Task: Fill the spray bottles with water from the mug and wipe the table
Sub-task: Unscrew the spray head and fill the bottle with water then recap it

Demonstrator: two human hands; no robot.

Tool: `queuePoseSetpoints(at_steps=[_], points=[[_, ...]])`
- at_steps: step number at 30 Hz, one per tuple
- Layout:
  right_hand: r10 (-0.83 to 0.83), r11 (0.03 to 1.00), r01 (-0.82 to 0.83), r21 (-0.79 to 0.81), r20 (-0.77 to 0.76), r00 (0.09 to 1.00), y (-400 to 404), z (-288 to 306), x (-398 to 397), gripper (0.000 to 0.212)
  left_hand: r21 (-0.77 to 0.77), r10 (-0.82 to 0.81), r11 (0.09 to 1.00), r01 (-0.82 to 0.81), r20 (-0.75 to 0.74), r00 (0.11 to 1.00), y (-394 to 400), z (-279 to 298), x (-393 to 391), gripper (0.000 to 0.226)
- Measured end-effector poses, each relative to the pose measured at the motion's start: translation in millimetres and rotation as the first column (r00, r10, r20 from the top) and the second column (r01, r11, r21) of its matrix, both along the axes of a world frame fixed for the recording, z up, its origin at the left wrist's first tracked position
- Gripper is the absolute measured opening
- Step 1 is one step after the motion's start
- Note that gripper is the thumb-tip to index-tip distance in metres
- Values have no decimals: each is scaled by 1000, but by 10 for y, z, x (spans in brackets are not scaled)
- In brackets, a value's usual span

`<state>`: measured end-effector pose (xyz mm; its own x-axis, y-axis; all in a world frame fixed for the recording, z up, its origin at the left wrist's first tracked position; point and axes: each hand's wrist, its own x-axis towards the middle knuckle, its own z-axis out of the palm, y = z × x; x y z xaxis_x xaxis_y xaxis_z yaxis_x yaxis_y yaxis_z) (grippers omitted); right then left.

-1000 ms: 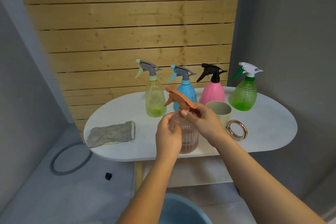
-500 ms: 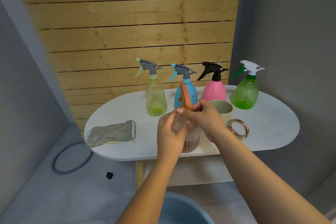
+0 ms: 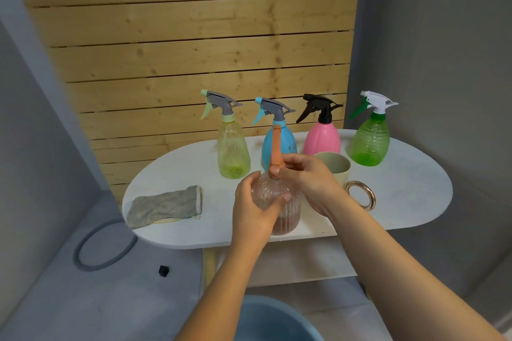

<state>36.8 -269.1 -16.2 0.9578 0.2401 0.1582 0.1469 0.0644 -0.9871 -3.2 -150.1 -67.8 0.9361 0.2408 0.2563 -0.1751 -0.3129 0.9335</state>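
A clear pinkish ribbed spray bottle (image 3: 288,216) stands near the front edge of the white oval table (image 3: 410,183). My left hand (image 3: 253,207) grips its body. My right hand (image 3: 307,177) holds the collar of its orange trigger head (image 3: 276,151) on the neck, and the head points away from me. A beige mug (image 3: 336,165) with a gold ring handle (image 3: 361,195) sits just right of my right hand. Behind stand yellow (image 3: 232,152), blue (image 3: 288,138), pink (image 3: 322,135) and green (image 3: 370,141) spray bottles. A grey cloth (image 3: 166,206) lies on the table's left.
A wooden slat wall (image 3: 194,36) backs the table, with grey walls on both sides. A blue bucket (image 3: 271,321) sits on the floor below my arms. A grey ring (image 3: 105,246) and a small black object (image 3: 163,271) lie on the floor at the left.
The orange trigger head has turned from pointing left to pointing away from me under my right hand. My left hand has stayed on the bottle's body.
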Motion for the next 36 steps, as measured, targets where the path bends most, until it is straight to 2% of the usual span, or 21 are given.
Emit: queuePoseSetpoints(at_steps=[2, 6, 9, 12, 15, 19, 25, 30, 33, 36], points=[[-61, 998, 61, 7, -11, 998, 66, -39, -10, 15, -2, -13, 1000, 13, -19, 1000, 35, -18, 15, 71], [-218, 976, 217, 27, 4, 976, 186, -132, -27, 21, -15, -14, 1000, 14, -6, 1000, 32, -9, 11, 65], [-268, 962, 267, 52, 13, 963, 236, -192, -85, 20, -32, -8, 999, 8, -18, 1000, 25, -1, 8, 62], [-202, 975, 202, 96, -10, 979, 208, -198, -138, 14, -43, -8, 999, 8, -23, 1000, 31, -10, 3, 64], [-133, 974, 143, 176, -67, 989, 127, -161, -134, 28, -48, -10, 999, 8, -28, 1000, 36, -14, 6, 72], [-82, 989, 82, 125, 1, 997, 53, -156, -64, 20, -50, -11, 999, 9, -36, 999, 36, -6, 13, 71], [-68, 965, 87, 246, -84, 994, 51, -167, -17, 27, -41, -10, 999, 8, -43, 999, 36, 2, -1, 69], [-102, 979, 111, 170, -63, 993, 99, -175, -12, 40, -69, -14, 998, 11, -41, 999, 45, -10, 0, 70], [-110, 990, 110, 84, -10, 994, 109, -161, -35, 32, -72, -21, 997, 18, -49, 999, 42, -4, -1, 70], [-194, 980, 194, 44, 5, 981, 152, -145, -34, 30, -85, -25, 996, 22, -38, 999, 41, -1, -2, 66]])
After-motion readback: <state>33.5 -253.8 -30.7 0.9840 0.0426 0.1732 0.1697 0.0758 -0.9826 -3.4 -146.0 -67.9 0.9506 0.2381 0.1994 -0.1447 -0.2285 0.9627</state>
